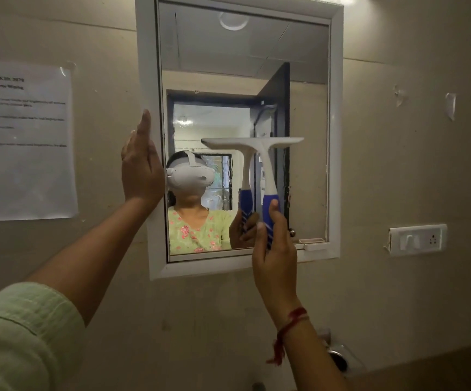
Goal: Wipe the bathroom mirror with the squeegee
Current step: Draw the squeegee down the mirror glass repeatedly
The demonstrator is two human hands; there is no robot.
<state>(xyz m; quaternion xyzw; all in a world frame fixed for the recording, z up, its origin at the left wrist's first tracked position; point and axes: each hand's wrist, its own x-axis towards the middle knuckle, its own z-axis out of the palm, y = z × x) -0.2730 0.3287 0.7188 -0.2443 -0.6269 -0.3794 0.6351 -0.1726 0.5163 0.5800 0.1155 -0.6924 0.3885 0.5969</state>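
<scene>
The bathroom mirror (307, 108) hangs on the wall in a white frame (335, 136). A squeegee (259, 145) with a white head and a blue handle stands upright, its blade edge against the glass at mid height, right of centre. My right hand (275, 249) is shut on the blue handle, low in front of the mirror's bottom edge. My left hand (142, 165) lies flat with fingers straight up against the frame's left side. The glass reflects a person in a white headset and a green top.
A printed paper sheet (22, 142) is taped to the beige wall at left. A white switch and socket plate (417, 239) sits right of the mirror, tape scraps (450, 104) above it. A metal fitting (338, 356) protrudes from the wall below.
</scene>
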